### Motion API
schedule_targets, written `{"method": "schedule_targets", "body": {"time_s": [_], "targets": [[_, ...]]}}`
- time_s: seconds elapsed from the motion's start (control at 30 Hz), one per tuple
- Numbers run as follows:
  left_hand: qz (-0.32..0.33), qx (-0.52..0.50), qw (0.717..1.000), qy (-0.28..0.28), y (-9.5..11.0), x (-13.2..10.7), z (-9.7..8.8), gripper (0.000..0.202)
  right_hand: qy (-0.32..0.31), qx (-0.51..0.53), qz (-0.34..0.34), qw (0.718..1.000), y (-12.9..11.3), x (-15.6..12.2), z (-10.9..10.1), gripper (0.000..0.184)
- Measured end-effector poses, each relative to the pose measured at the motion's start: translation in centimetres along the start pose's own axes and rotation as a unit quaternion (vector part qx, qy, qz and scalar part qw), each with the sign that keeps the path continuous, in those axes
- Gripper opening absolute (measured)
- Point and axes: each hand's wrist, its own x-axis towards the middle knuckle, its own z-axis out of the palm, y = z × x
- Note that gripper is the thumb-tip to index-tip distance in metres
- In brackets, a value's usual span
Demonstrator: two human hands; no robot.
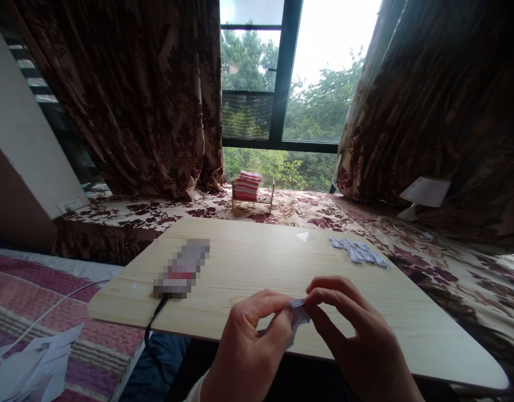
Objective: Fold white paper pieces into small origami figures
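Note:
Near the front edge of the wooden table, a small folded piece of paper point(298, 314) is pinched between both hands. My left hand point(257, 340) is closed, its thumb and index finger gripping the paper's left side. The fingertips of my right hand point(353, 329) press together at the paper's right upper corner. Part of the paper is hidden behind the left fingers. Farther back on the right lie several small folded paper pieces point(360, 250) in a cluster. A single white paper triangle point(304, 236) sits by the table's far edge.
A blurred-out device point(181, 269) with a black cable point(150, 329) lies on the left of the table point(248, 251). White paper strips point(43, 363) rest on the bed at left. Beyond are a small rack with striped towels point(247, 185) and a lamp point(425, 191).

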Motion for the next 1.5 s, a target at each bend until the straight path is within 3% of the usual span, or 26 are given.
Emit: {"method": "schedule_targets", "body": {"time_s": [0.37,0.47,0.67,0.77,0.9,1.03,1.1,1.2,1.37,1.5], "targets": [[0.041,0.020,0.999,0.006,-0.2,-0.1,0.3,0.024,0.012,0.001,-0.001,1.000,-0.5,0.2,0.0,0.014],[0.058,0.019,0.998,0.020,-0.2,-0.1,0.4,0.023,0.013,-0.001,0.003,1.000,-0.6,0.3,0.0,0.014],[0.035,0.018,0.997,0.067,0.0,-0.3,0.7,0.013,0.007,0.001,-0.004,1.000,-0.9,0.1,-0.2,0.017],[0.085,0.033,0.994,0.061,-0.2,-0.3,0.7,0.016,0.011,0.003,0.024,1.000,-0.5,-0.2,0.0,0.018],[0.197,0.088,0.965,0.151,-1.0,-0.3,1.0,0.018,0.014,0.034,0.108,0.993,0.2,-0.8,0.2,0.031],[0.253,0.110,0.945,0.178,-1.3,-0.5,1.2,0.024,-0.040,0.129,0.125,0.983,0.1,-0.6,0.3,0.012],[0.248,0.112,0.944,0.185,-1.3,-0.6,1.2,0.023,-0.030,0.159,0.130,0.978,-0.2,-0.3,0.3,0.004],[0.216,0.102,0.952,0.193,-1.1,-0.7,1.2,0.018,-0.021,0.181,0.141,0.973,-0.5,0.0,0.3,0.006],[0.161,0.025,0.978,0.132,-1.2,-0.5,1.1,0.015,-0.050,0.179,0.145,0.972,-1.0,0.1,-0.1,0.010],[0.133,-0.013,0.981,0.139,-1.4,-0.5,1.2,0.015,-0.056,0.212,0.161,0.962,-1.7,0.2,-0.2,0.016]]}}
